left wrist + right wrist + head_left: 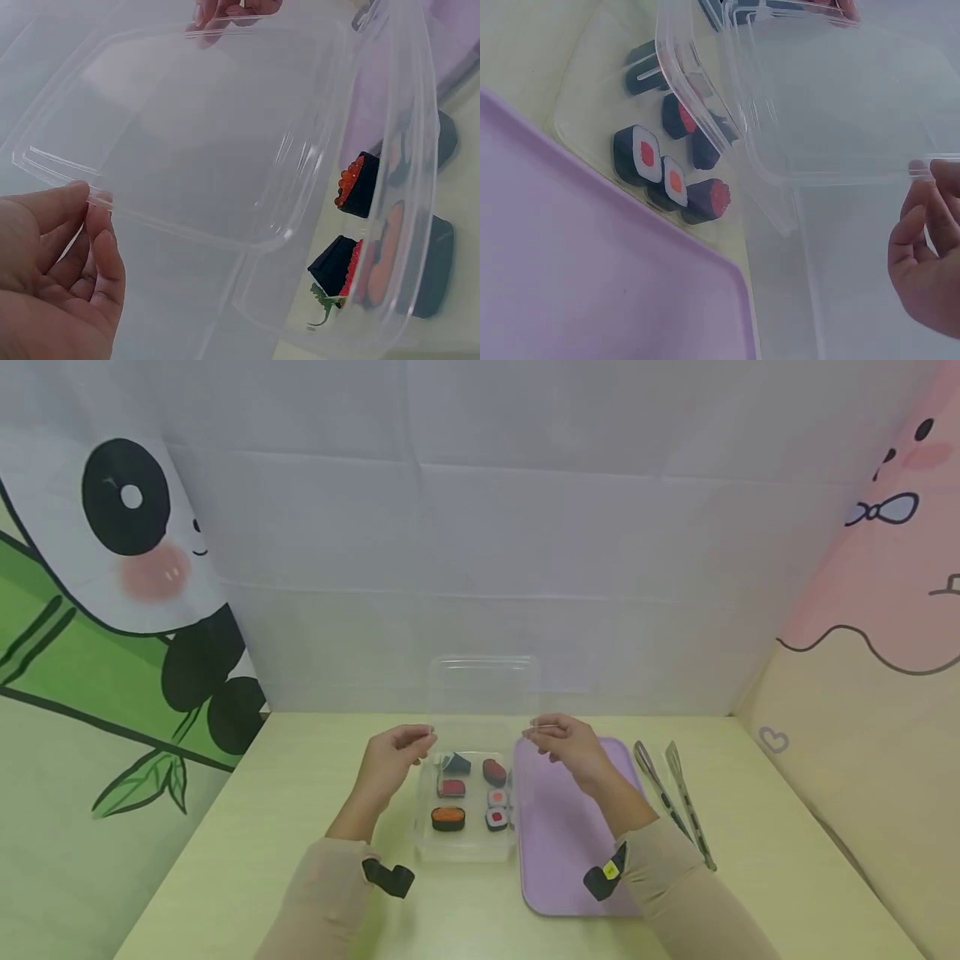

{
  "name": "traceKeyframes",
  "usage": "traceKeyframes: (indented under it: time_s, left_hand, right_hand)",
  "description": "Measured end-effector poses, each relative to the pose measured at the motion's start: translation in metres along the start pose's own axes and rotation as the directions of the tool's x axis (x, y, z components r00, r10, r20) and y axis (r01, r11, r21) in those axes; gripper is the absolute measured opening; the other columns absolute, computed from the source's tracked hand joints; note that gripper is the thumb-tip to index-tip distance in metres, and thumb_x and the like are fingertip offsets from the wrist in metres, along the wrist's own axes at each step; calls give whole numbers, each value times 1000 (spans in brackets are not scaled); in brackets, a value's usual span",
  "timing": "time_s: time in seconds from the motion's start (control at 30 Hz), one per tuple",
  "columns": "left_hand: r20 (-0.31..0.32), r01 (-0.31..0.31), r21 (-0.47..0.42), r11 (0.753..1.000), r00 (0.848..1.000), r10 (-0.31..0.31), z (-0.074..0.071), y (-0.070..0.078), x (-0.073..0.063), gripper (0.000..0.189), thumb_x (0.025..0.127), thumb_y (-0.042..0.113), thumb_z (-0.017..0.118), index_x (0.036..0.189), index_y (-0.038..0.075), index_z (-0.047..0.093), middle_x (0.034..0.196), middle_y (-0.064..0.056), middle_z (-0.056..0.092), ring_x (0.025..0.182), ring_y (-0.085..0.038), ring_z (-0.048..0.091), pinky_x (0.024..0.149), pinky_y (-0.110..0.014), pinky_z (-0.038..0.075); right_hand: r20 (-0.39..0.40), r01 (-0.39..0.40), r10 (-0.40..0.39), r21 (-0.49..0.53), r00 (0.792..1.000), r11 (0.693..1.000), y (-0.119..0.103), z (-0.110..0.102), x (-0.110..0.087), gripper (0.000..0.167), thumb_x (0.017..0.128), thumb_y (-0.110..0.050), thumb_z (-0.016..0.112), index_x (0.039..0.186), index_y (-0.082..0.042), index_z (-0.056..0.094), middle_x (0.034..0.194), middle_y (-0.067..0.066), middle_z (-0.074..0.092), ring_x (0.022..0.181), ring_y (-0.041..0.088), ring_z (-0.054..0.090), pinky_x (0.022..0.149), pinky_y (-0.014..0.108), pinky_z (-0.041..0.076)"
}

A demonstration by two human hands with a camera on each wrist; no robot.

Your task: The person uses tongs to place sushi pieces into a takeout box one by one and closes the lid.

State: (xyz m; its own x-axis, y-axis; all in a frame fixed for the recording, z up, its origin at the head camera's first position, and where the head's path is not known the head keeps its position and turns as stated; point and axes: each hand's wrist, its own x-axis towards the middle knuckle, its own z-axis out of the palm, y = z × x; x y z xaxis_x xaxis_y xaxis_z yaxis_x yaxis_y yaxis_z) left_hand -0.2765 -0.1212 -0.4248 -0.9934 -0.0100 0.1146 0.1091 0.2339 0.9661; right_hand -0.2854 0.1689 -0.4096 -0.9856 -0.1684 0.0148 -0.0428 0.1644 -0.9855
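A clear plastic lid [483, 689] stands raised at the far side of a clear plastic box [467, 850] on the table. My left hand [392, 764] pinches the lid's left edge between thumb and fingers, and my right hand [576, 753] pinches its right edge. Inside the box lie several toy-like sushi pieces, among them an orange-topped one [448, 818], a red-centred roll [497, 817] and a red-topped piece [494, 771]. In the left wrist view, the lid [195, 127] spans between both hands. Whether lid and box are joined cannot be told.
Right of the box lies a purple tray [558, 860], partly under my right forearm. Metal tongs [686, 802] rest on the table beyond it. A pale wall [480, 543] closes off the back, with cartoon-printed cloths at both sides.
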Motion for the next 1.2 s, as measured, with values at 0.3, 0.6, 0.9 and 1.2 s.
traceKeyframes:
  time_s: [0.3,0.6,0.9,1.2]
  left_hand:
    - [2,-64,-71,995,998,65,-5,15,-7,24,96,13,64,117,1,67,108,-10,68,86,-17,66,81,-29,56]
    - [37,-24,-151,988,999,30,-4,11,-9,26,99,9,58,121,-3,62,121,-17,64,97,-19,67,97,-35,49]
    - [64,-23,-196,980,997,36,-3,4,-12,32,101,19,56,125,-2,60,122,-15,63,108,-24,63,102,-36,45]
    - [68,-1,-192,981,998,15,1,-1,-17,46,103,33,51,128,-6,56,126,-19,60,121,-33,55,107,-40,39]
  right_hand:
    - [99,67,-86,180,991,981,-7,-9,-2,16,96,-5,62,111,0,61,118,15,66,89,20,62,83,33,53]
    - [148,36,-72,232,986,972,-2,-12,-4,18,98,-3,57,115,1,63,118,8,63,109,29,57,99,39,47]
    - [176,41,-112,363,978,931,1,-14,-6,19,98,4,52,98,-8,67,103,3,65,94,13,64,91,26,50]
    - [72,43,-66,286,995,957,7,-1,-9,20,101,1,45,109,10,61,109,12,65,107,20,61,101,31,45]
